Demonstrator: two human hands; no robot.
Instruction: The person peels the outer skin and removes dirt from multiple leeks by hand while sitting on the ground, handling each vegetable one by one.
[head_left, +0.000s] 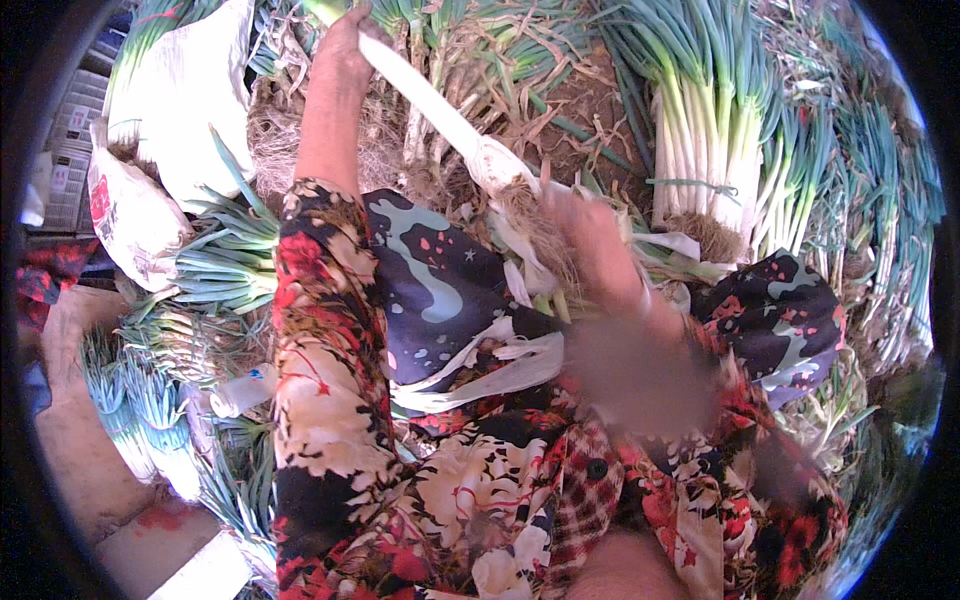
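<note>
My left hand (349, 45), at the top of the view, is closed round the upper stalk of a long green onion (424, 97). Its white shaft slants down to the right and ends in brown roots near the middle. Beside that root end is my right hand (592, 229), blurred, with its fingers near the outer skin; whether they pinch anything is unclear. Peeled white outer leaves (487, 371) lie across my lap on the dark patterned cloth (442, 277).
A tied bundle of green onions (694, 150) stands at the right, more lying beyond it. White sacks (180, 105) and small tied bundles (161, 420) are at the left, near a plastic bottle (244, 391). Loose stalks and dry leaves cover soil ahead. Another person's checked sleeve (45, 281) shows far left.
</note>
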